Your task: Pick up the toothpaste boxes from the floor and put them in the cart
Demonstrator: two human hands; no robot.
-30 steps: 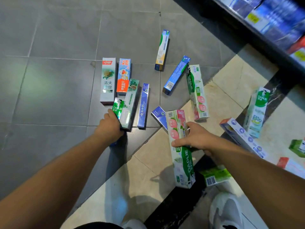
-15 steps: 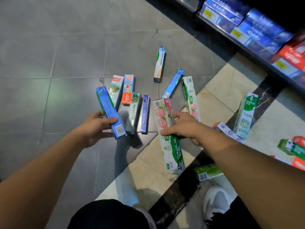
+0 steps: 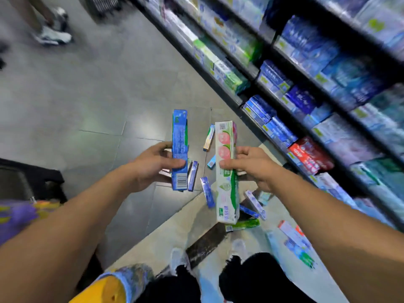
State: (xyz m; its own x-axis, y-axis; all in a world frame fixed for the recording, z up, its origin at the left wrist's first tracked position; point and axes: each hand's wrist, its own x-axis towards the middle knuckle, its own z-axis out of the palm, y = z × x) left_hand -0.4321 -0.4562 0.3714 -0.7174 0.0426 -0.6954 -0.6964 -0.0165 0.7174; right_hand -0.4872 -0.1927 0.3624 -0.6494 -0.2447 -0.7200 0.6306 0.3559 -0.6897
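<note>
I am gripping a blue box (image 3: 179,149) in my left hand (image 3: 153,165) and a white-green box (image 3: 225,171) in my right hand (image 3: 251,166), with blurred, probably toothpaste, boxes (image 3: 207,191) lying floorward at six o'clock.

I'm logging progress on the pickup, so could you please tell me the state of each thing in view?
Left hand: grips the blue box, lifted.
Right hand: grips the white and green box, lifted.
Small blue box: lying on the floor.
Shelves: stocked.
</note>
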